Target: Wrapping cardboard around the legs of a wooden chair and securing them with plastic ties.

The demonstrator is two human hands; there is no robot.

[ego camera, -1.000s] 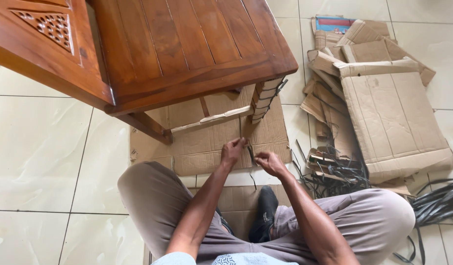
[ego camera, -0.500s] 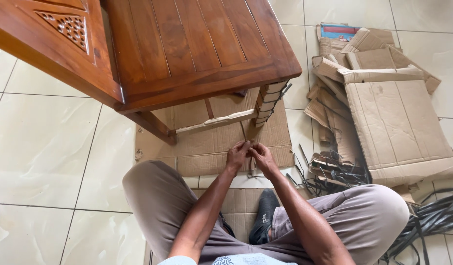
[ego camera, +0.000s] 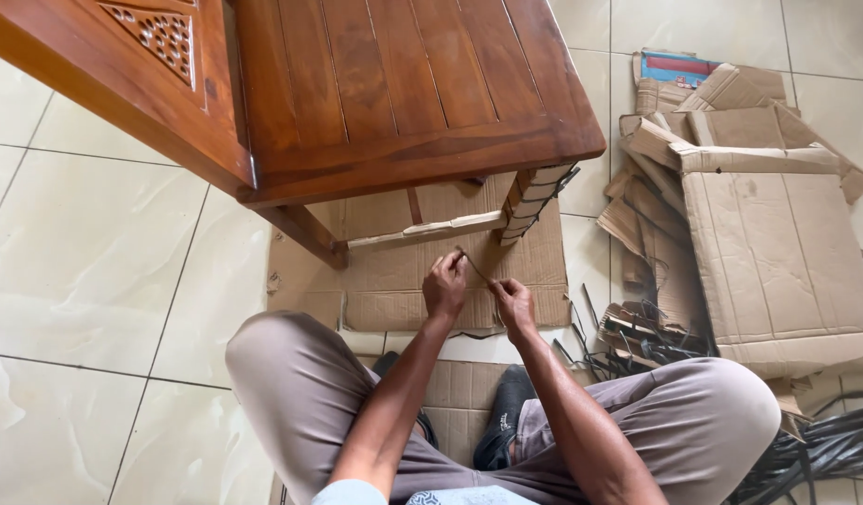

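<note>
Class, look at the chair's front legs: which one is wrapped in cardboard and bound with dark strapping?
The front leg under the seat's right corner, just above the right hand. Cardboard strips and dark bands cover it, while the other front leg is bare wood.

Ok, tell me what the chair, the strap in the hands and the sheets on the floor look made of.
Chair: solid wood, reddish-brown with a glossy varnish; grain and plank seams show.
Strap, between the left hand and right hand: thin, dark and flexible, probably plastic banding, too small to be sure.
Sheets: plain brown cardboard, matte, creased, with torn edges.
Floor: glazed cream tiles.
</note>
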